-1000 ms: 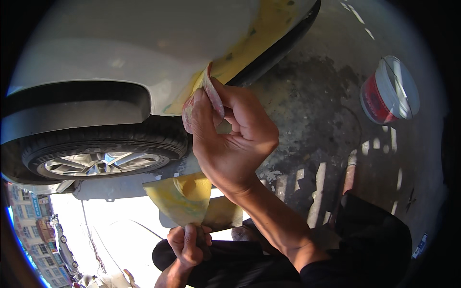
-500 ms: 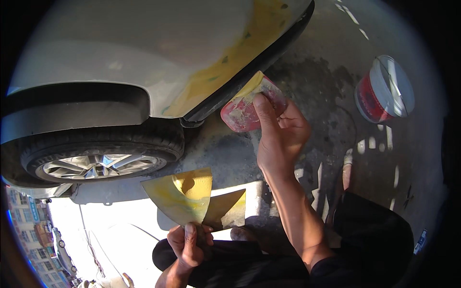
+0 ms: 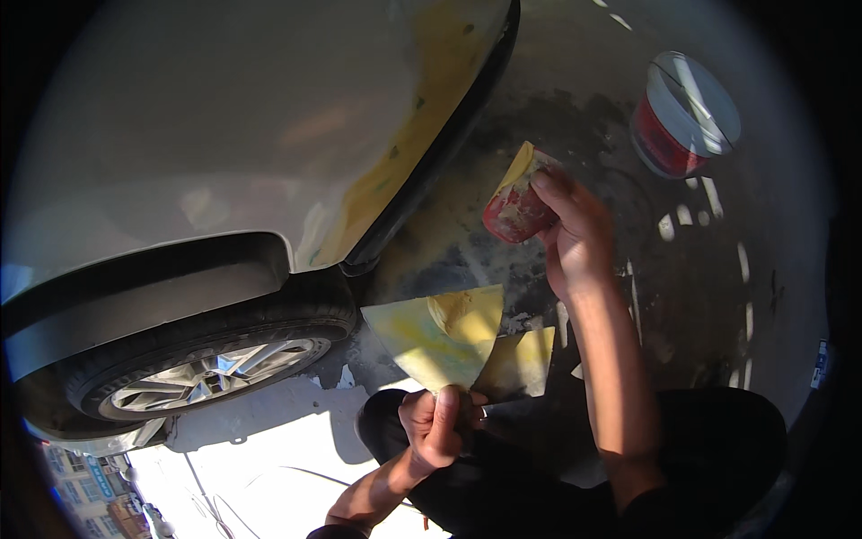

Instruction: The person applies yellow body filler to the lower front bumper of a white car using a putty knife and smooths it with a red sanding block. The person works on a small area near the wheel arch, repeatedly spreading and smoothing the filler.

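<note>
My left hand (image 3: 437,429) is closed around the narrow end of a wide, fan-shaped putty knife (image 3: 409,337). A dollop of yellow filler (image 3: 452,313) lies near its broad edge, with pale smears over the blade. Behind it shows a second flat, yellowish piece (image 3: 525,361); whether my hand holds that too I cannot tell. Up and to the right, my right hand (image 3: 579,234) pinches a red plastic spreader (image 3: 514,214), thumb on top. Yellow filler coats its upper edge. Both tools are apart from the car and from each other.
A pale car panel (image 3: 233,135) fills the upper left, with a yellow filler band (image 3: 382,184) along its dark lower trim. Below it is a wheel (image 3: 206,373). A red and clear bucket (image 3: 660,144) stands on the floor at right. Cables (image 3: 202,494) lie at lower left.
Both hands have shifted to the right in view with their tools, while the car and bucket have also moved in the picture as my head turned. The spreader is farther from the car's trim.
</note>
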{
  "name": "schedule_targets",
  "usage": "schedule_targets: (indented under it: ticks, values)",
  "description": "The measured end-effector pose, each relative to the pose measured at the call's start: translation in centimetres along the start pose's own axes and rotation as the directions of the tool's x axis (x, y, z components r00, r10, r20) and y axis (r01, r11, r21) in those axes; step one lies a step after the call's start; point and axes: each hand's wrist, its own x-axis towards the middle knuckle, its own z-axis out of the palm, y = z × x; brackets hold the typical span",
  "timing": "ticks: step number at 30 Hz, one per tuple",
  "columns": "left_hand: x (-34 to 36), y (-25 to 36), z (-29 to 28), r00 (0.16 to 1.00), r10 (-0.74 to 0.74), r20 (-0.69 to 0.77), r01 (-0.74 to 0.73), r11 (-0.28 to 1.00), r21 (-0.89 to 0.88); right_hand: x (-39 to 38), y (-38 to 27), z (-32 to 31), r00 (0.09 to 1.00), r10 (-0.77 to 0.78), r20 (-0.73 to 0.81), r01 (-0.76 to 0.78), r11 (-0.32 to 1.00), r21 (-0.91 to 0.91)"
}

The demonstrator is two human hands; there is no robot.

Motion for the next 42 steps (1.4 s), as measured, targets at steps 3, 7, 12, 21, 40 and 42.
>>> schedule_targets:
  ticks: [3,7,12,21,40,42]
  values:
    - [-2.0,0.1,0.5,0.996,0.082,-0.046,-0.082,0.997,0.000,0.7,0.6,0.4,0.998,0.001,0.055,-0.007,0.994,0.111]
    - [-3.8,1.8,2.0,0.985,0.055,-0.161,-0.040,0.995,0.092,0.7,1.7,-0.4,0.999,0.042,0.006,-0.043,0.974,0.221]
    - [-6.3,5.1,3.6,0.924,0.084,-0.373,-0.030,0.988,0.149,0.6,3.7,0.8,0.984,0.165,-0.062,-0.133,0.926,0.353]
    - [-9.9,10.7,7.2,0.763,0.128,-0.634,0.034,0.971,0.237,-0.3,4.4,4.5,0.998,0.041,-0.045,-0.021,0.931,0.365]
    - [-9.5,7.8,0.5,0.862,0.134,-0.490,0.037,0.945,0.325,-3.4,9.2,8.4,0.992,-0.126,0.022,0.124,0.990,0.067]
    - [-9.7,6.3,-1.1,0.867,0.173,-0.467,-0.036,0.957,0.288,-3.6,9.6,8.8,0.987,-0.159,0.010,0.157,0.984,0.085]
